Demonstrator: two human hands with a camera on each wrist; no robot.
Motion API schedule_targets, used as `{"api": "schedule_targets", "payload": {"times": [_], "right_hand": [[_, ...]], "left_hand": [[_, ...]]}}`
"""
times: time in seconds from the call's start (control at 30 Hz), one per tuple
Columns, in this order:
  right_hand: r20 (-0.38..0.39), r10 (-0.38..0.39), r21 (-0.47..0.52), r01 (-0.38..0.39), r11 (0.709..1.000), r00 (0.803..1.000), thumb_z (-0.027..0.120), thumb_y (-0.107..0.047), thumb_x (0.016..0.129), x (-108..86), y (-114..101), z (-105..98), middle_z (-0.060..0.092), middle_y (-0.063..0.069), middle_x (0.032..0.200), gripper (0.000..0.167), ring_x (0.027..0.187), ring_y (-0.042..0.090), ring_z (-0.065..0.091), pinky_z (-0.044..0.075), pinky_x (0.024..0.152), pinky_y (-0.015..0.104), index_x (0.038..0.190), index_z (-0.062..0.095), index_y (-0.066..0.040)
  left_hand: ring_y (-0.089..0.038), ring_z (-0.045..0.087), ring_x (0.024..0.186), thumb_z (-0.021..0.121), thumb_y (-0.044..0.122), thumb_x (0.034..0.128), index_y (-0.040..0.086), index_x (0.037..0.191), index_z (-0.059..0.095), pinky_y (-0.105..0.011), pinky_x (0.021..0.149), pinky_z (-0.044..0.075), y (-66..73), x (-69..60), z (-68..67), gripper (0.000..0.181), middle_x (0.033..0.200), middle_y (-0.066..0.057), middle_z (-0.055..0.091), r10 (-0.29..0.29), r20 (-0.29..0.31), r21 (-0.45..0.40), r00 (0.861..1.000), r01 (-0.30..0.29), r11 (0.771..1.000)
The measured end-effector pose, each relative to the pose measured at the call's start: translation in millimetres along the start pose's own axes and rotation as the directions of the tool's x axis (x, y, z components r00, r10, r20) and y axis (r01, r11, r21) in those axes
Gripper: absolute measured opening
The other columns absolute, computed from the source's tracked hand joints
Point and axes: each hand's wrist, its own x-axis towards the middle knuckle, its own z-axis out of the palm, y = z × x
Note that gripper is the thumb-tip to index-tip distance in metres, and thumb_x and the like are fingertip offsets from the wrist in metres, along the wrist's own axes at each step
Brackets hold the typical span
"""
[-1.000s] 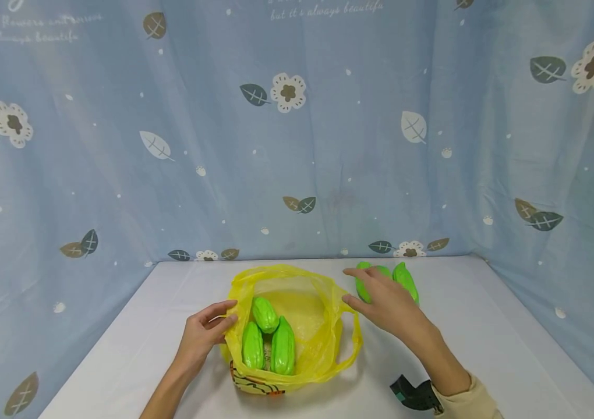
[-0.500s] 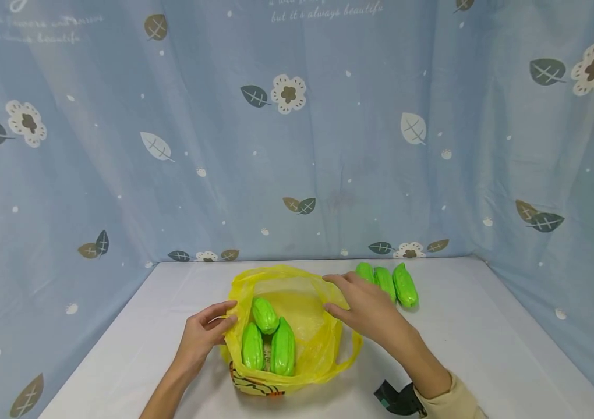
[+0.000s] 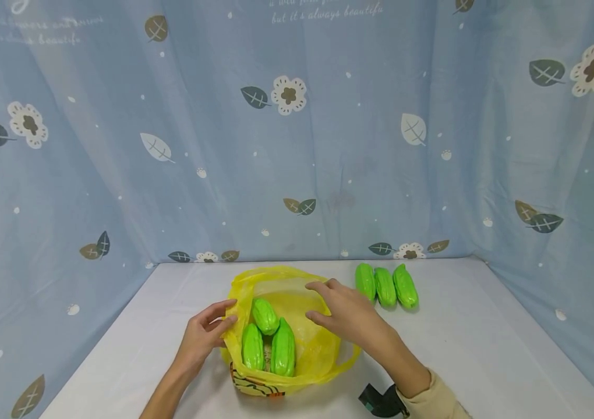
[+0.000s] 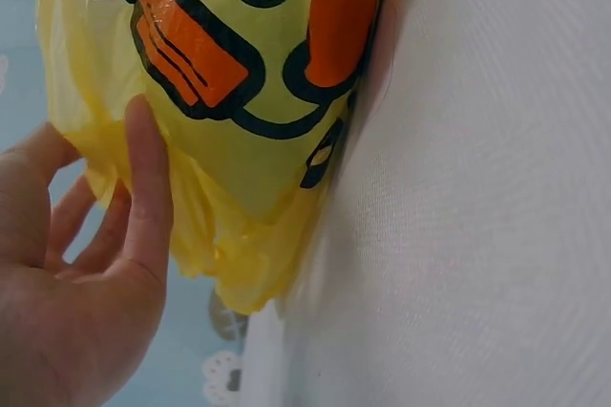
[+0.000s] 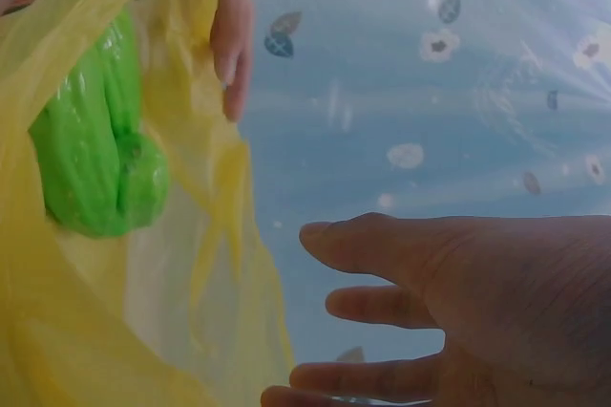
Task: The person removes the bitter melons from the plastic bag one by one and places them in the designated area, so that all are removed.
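A yellow plastic bag (image 3: 310,337) with a cartoon print stands with its mouth wide. Several glossy green gourd-like vegetables show in the scene; three are inside the bag, including one upper vegetable (image 3: 265,316) and one long vegetable (image 3: 283,347). My left hand (image 3: 204,330) pinches the bag's left rim between thumb and fingers, as the left wrist view also shows. Over the bag's right rim hovers my right hand (image 3: 346,311), fingers spread and holding nothing. In the right wrist view the right hand (image 5: 458,311) is apart from the bag.
Behind and right of the bag, three more green vegetables (image 3: 385,287) lie side by side on the white table (image 3: 465,337). A blue patterned curtain (image 3: 328,145) surrounds the table. A black strap (image 3: 381,401) hangs at the right wrist.
My right hand has moved left, from in front of the vegetables at the back right to above the bag's right side, uncovering them. The left hand stays on the rim.
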Motion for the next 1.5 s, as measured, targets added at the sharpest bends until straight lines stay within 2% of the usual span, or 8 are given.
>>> {"api": "schedule_targets", "payload": {"times": [0.2, 0.4, 0.7, 1.1, 1.2, 1.27, 1.4, 1.5], "right_hand": [[0.019, -0.028, 0.024, 0.027, 0.999, 0.999, 0.069, -0.039, 0.091, 2.6, -6.1, 4.2, 0.06, 0.011, 0.129, 0.053, 0.096, 0.025, 0.066, 0.055, 0.08, 0.044, 0.138, 0.054, -0.02], [0.051, -0.047, 0.053, 0.044, 0.998, 0.998, 0.068, -0.039, 0.092, 7.2, -9.0, 10.5, 0.061, 0.011, 0.128, 0.052, 0.099, 0.025, 0.065, 0.053, 0.085, 0.046, 0.138, 0.054, -0.018], [0.126, -0.013, 0.096, 0.001, 0.995, 0.992, 0.069, -0.039, 0.091, 17.6, -6.8, 19.8, 0.062, 0.008, 0.132, 0.054, 0.115, 0.028, 0.06, 0.049, 0.094, 0.05, 0.137, 0.055, -0.015], [0.234, 0.023, 0.18, -0.066, 0.981, 0.972, 0.072, -0.036, 0.089, 26.1, -12.1, 32.2, 0.061, 0.011, 0.134, 0.056, 0.122, 0.032, 0.058, 0.05, 0.097, 0.047, 0.135, 0.055, -0.007], [0.256, 0.035, 0.192, -0.087, 0.978, 0.966, 0.073, -0.035, 0.088, 28.3, -14.4, 36.2, 0.061, 0.012, 0.134, 0.058, 0.118, 0.029, 0.06, 0.052, 0.093, 0.044, 0.134, 0.054, -0.006], [0.278, 0.046, 0.207, -0.107, 0.973, 0.959, 0.073, -0.036, 0.088, 29.6, -15.2, 39.7, 0.064, 0.011, 0.127, 0.06, 0.102, 0.025, 0.065, 0.054, 0.082, 0.038, 0.135, 0.053, -0.006], [0.333, 0.078, 0.235, -0.163, 0.958, 0.94, 0.074, -0.036, 0.087, 31.6, -15.9, 46.0, 0.066, 0.004, 0.09, 0.064, 0.065, 0.017, 0.059, 0.048, 0.058, 0.029, 0.138, 0.049, -0.006], [0.363, 0.098, 0.253, -0.199, 0.947, 0.926, 0.074, -0.035, 0.087, 32.9, -17.0, 49.3, 0.055, 0.0, 0.068, 0.067, 0.055, 0.018, 0.056, 0.047, 0.053, 0.03, 0.141, 0.047, -0.007]], "left_hand": [[-0.015, 0.068, 0.094, 0.072, 0.027, 0.0894, 0.026, 0.138, 0.054, -0.038, 0.061, 0.059, -0.4, -0.1, 0.7, 0.051, 0.125, -0.013, 0.06, 0.002, 0.048, 0.005, 0.999, -0.003, 1.0], [-0.014, 0.067, 0.101, 0.074, 0.024, 0.0882, 0.028, 0.138, 0.054, -0.033, 0.064, 0.058, -2.2, -1.5, 0.4, 0.054, 0.128, -0.014, 0.063, 0.012, 0.063, 0.042, 0.998, -0.015, 0.999], [-0.012, 0.066, 0.107, 0.073, 0.022, 0.0889, 0.027, 0.138, 0.055, -0.026, 0.074, 0.055, -3.2, -1.8, -0.6, 0.052, 0.13, -0.013, 0.062, 0.055, 0.086, 0.056, 0.995, -0.059, 0.997], [-0.012, 0.067, 0.103, 0.073, 0.021, 0.0884, 0.026, 0.137, 0.057, -0.028, 0.069, 0.056, -5.3, -1.2, -1.2, 0.051, 0.129, -0.013, 0.062, 0.055, 0.082, 0.058, 0.995, -0.06, 0.997], [-0.012, 0.067, 0.103, 0.074, 0.02, 0.0878, 0.026, 0.136, 0.057, -0.027, 0.07, 0.056, -4.8, -1.3, -0.9, 0.052, 0.134, -0.011, 0.06, 0.047, 0.077, 0.053, 0.996, -0.051, 0.997], [-0.013, 0.067, 0.103, 0.074, 0.02, 0.0874, 0.026, 0.136, 0.057, -0.027, 0.071, 0.056, -4.4, -1.5, -0.5, 0.052, 0.137, -0.011, 0.059, 0.041, 0.077, 0.049, 0.996, -0.045, 0.998], [-0.013, 0.067, 0.102, 0.075, 0.02, 0.0864, 0.024, 0.136, 0.058, -0.026, 0.071, 0.056, -3.9, -1.4, -0.1, 0.053, 0.139, -0.011, 0.057, 0.03, 0.078, 0.043, 0.997, -0.033, 0.999], [-0.013, 0.067, 0.102, 0.075, 0.019, 0.0862, 0.023, 0.137, 0.057, -0.026, 0.073, 0.056, -4.0, -0.8, -0.1, 0.054, 0.139, -0.011, 0.057, 0.028, 0.085, 0.035, 0.996, -0.031, 0.999]]}}
